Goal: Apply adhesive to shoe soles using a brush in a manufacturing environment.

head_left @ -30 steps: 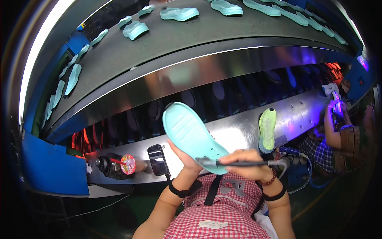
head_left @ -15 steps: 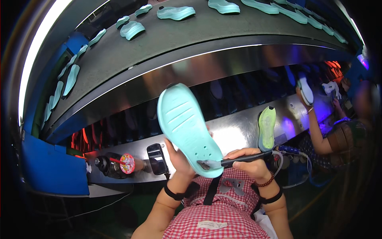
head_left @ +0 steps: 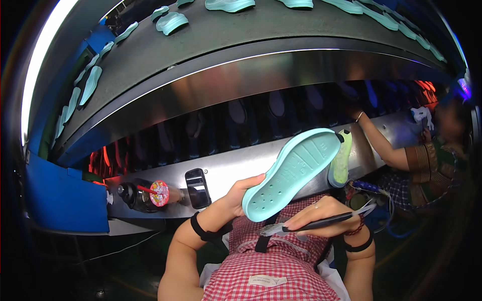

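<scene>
Left hand (head_left: 240, 196): closed around heel end of mint-green shoe sole (head_left: 292, 172), thumb over the edge, tread side up and turned toward the face; sole slanting up and away to the right of that hand, toe end highest.
Right hand (head_left: 321, 216): closed on slim black-handled brush (head_left: 309, 226), pen-style; bristle tip pointing left, just below the heel end of the sole, apparently not touching.
Beyond both hands: steel bench (head_left: 236, 165) edge with dark phone (head_left: 197, 188) propped on it and a dark bottle with a colourful round lid (head_left: 159, 193) lying further left.
Above: curved conveyor (head_left: 211, 45) carrying more mint soles.
Far right: another person's arm (head_left: 384, 145) reaching toward the conveyor opening.
Handling note, as judgement: steady grip at heel only, tread kept clear of fingers; brush best brought up in even strokes from heel toward toe, wrist braced, edges covered without overrun; sole held still while bristles work.
</scene>
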A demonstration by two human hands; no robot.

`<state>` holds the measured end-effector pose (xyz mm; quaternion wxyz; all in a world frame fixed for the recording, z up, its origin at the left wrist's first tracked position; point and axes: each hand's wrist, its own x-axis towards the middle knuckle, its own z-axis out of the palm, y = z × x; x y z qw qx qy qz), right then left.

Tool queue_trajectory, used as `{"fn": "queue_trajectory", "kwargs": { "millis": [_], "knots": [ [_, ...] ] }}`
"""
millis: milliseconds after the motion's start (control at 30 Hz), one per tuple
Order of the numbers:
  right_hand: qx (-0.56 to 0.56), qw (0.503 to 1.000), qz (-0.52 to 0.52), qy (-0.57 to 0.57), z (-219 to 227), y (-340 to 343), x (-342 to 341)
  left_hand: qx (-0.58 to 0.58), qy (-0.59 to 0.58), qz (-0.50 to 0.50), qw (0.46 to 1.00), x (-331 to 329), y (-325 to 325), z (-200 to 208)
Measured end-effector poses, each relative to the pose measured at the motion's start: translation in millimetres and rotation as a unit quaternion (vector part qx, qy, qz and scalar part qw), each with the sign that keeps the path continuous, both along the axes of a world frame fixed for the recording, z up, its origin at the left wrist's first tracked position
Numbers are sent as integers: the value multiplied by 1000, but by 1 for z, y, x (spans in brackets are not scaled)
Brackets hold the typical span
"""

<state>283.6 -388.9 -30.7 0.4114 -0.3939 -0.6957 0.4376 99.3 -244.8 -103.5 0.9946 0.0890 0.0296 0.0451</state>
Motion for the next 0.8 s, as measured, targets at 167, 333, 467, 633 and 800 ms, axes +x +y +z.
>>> {"fn": "queue_trajectory", "kwargs": {
  "millis": [167,333,467,633,800],
  "knots": [
    [-25,999,34,3,-7,2,13,219,160,-121,955,1,3,22],
    [2,1000,-25,-7,3,-5,20,232,227,-135,936,-9,8,26],
    [-11,998,30,-51,-6,-15,23,316,210,-102,919,-19,11,29],
    [7,992,-123,11,-16,-9,20,285,264,-44,921,-27,16,27],
    [4,997,-80,4,-10,-16,17,269,190,-26,944,-44,26,21]
  ]
}}
